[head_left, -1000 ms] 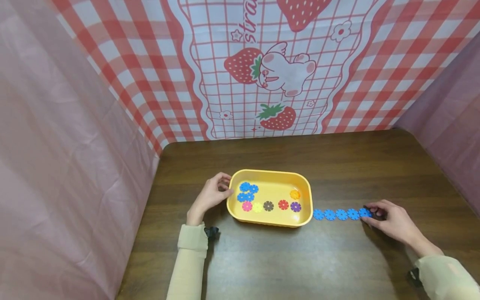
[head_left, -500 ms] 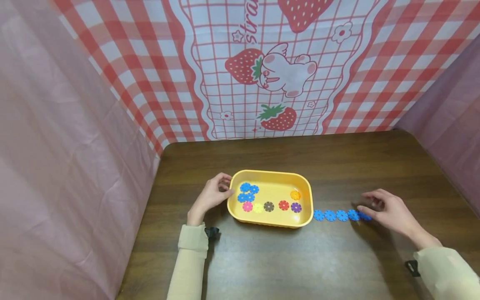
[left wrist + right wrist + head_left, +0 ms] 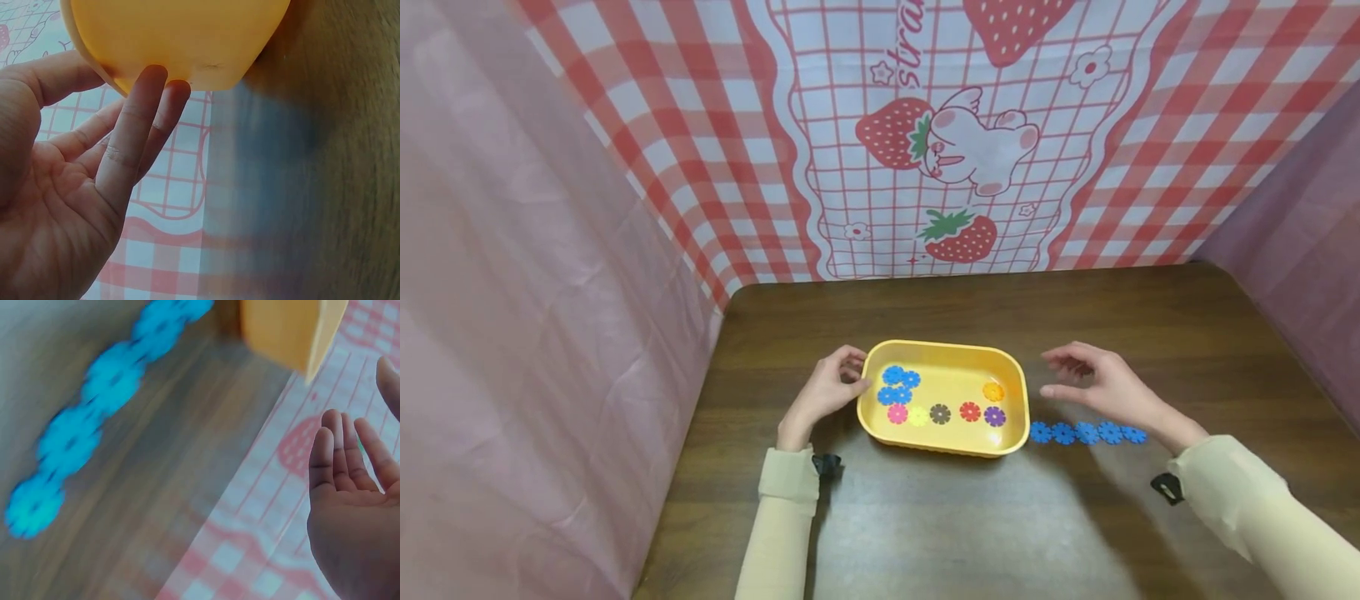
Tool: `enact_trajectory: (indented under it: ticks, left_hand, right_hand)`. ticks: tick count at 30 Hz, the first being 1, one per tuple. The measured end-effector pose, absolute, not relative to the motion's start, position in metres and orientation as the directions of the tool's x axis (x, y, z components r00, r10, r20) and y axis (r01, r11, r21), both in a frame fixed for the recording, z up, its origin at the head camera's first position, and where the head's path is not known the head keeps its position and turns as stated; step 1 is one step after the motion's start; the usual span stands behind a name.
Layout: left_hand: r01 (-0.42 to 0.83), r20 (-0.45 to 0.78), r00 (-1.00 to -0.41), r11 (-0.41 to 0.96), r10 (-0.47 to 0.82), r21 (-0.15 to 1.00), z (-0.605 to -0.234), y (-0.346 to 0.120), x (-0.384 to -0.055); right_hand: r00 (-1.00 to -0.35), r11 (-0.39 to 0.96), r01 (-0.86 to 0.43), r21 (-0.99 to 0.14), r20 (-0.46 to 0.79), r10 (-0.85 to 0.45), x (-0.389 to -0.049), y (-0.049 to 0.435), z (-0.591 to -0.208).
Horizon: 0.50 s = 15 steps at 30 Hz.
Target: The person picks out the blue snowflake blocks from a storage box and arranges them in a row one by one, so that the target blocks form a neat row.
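Note:
A yellow plastic basin (image 3: pixel 951 442) stands on the table in the head view. My left hand (image 3: pixel 826 387) holds its left end, thumb at the rim and fingertips against the outer wall, as the left wrist view shows. Inside lie several blue snowflake discs (image 3: pixel 892 395), plus pink, yellow, brown, red, purple and orange discs (image 3: pixel 970 412). Right of the basin, a straight row of blue snowflake discs (image 3: pixel 1087 433) lies on the table. Above that row, my right hand (image 3: pixel 1101 383) is raised with nothing in it, fingers parted and pointing at the basin's right end.
The brown wooden table (image 3: pixel 970 533) ends at the back against a red-and-white checked cloth (image 3: pixel 700 158) with strawberry prints. Pink curtains (image 3: pixel 535 333) hang at both sides.
My right hand has let go of the last blue disc in the row and moved up and left toward the basin. My left hand stays at the basin.

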State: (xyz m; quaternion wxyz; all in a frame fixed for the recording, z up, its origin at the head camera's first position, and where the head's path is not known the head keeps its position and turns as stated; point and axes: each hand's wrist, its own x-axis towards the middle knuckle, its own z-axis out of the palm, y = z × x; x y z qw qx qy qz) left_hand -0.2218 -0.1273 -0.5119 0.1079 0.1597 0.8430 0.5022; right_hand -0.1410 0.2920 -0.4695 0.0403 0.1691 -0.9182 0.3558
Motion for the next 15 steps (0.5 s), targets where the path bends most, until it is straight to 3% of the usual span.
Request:
enact_trajectory:
  ticks: [15]
  left_hand:
    - [0.165, -0.010, -0.928, 0.433, 0.373, 0.886, -0.514, -0.126, -0.224]
  right_hand:
    - [-0.976, 0.635, -0.161, -0.755, 0.028, -0.214, -0.174, 0.168, -0.468]
